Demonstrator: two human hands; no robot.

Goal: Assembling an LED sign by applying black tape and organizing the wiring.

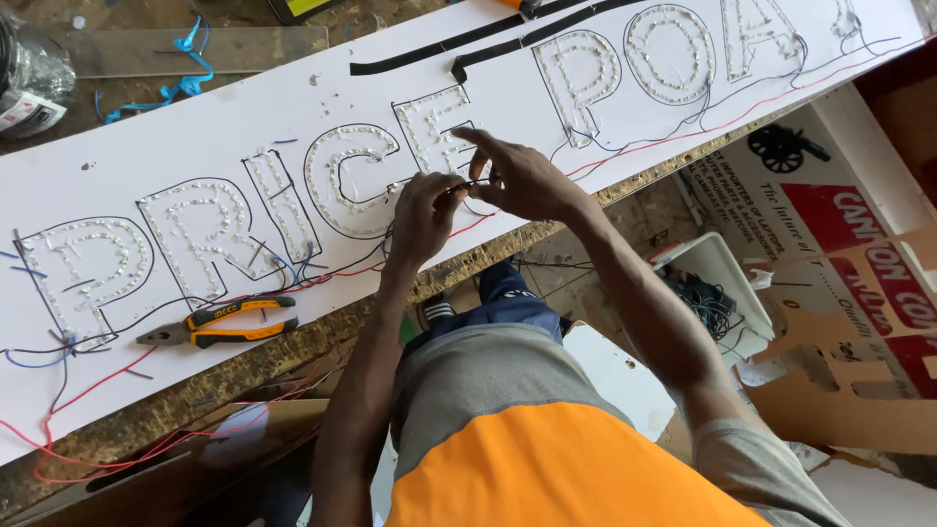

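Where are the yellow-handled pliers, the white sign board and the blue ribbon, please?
yellow-handled pliers [226, 323], head view, on the handles.
white sign board [293, 107], head view, on a bare patch.
blue ribbon [181, 83], head view, on its looped middle.

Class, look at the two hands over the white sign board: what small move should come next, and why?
Probably finish joining the wire ends. The left hand and right hand pinch a thin dark wire between them, just above the board, beside a lit-letter outline. The pliers lie unused at the left.
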